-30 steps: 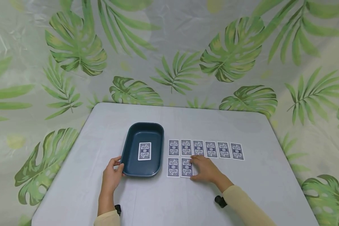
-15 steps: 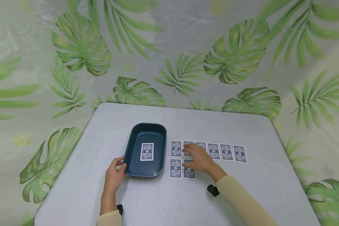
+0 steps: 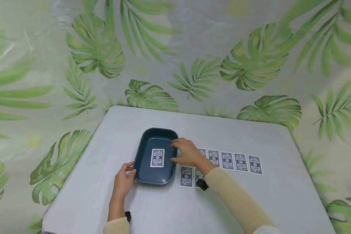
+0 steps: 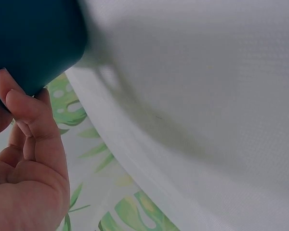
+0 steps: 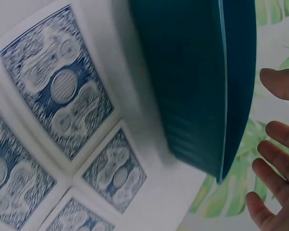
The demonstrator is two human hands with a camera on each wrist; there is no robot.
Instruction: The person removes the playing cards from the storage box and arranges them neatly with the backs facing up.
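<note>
A dark teal tray (image 3: 155, 176) sits on the table with one face-down playing card (image 3: 157, 158) inside. My left hand (image 3: 125, 178) grips the tray's near left edge between thumb and fingers. Over the tray's right rim is my right hand (image 3: 188, 152), its fingers spread and apart from the thumb. In the right wrist view these fingers (image 5: 274, 180) hold nothing and stand beside the tray wall (image 5: 192, 82). Right of the tray, blue-backed cards (image 3: 227, 161) lie face down in a row. Two more cards (image 3: 186, 177) form a shorter row nearer me, one partly covered by the right wrist.
The white-covered table (image 3: 152, 211) has its far edge against a leaf-patterned backdrop (image 3: 199, 42). My right forearm (image 3: 237, 198) reaches across from the lower right. A black wrist device (image 3: 202, 184) hangs over the nearer cards.
My right hand has left the second card of the nearer row and moved left, up to the tray's right rim. The left hand keeps its grip. The head view has shifted slightly.
</note>
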